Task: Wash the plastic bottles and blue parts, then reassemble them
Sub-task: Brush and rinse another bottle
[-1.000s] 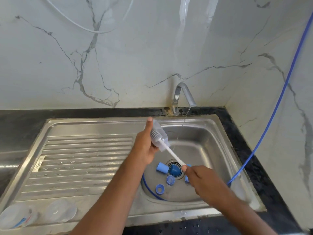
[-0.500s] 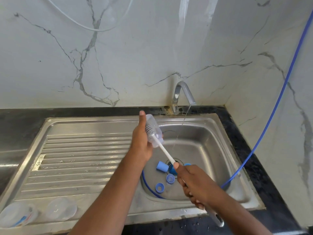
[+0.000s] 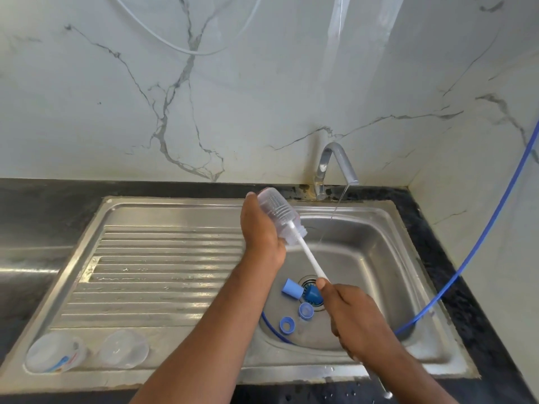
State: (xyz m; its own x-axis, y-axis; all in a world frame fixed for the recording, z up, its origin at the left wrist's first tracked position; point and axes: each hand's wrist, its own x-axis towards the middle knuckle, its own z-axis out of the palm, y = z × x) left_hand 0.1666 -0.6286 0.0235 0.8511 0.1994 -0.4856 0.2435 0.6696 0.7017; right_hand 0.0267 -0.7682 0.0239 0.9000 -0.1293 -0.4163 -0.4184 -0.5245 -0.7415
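A stainless sink (image 3: 388,258) was set into a black tabletop (image 3: 43,205), seen from above, with its round drain (image 3: 306,282) as the reference point. Above the drain and to its left, the left hand (image 3: 258,228) had its fingers curled round a clear plastic bottle (image 3: 275,209), held tilted with its open mouth pointing down toward the drain. A white brush handle (image 3: 309,258) ran from inside the bottle down to the right hand (image 3: 355,319), which gripped the handle's lower end just right of the drain. The bristles showed through the bottle wall. A dark blue cone-shaped part (image 3: 312,294) sat on the drain, and a light blue cap (image 3: 291,290) lay on its side just to the left. Two blue rings (image 3: 305,311) (image 3: 287,325) lay in front of the drain. Behind the drain, a metal tap (image 3: 335,167) ran a thin stream of water. A blue hose (image 3: 466,258) curved into the basin from the drain's right. Far left of the drain, two clear cups (image 3: 55,352) (image 3: 124,348) lay on the ribbed draining board.
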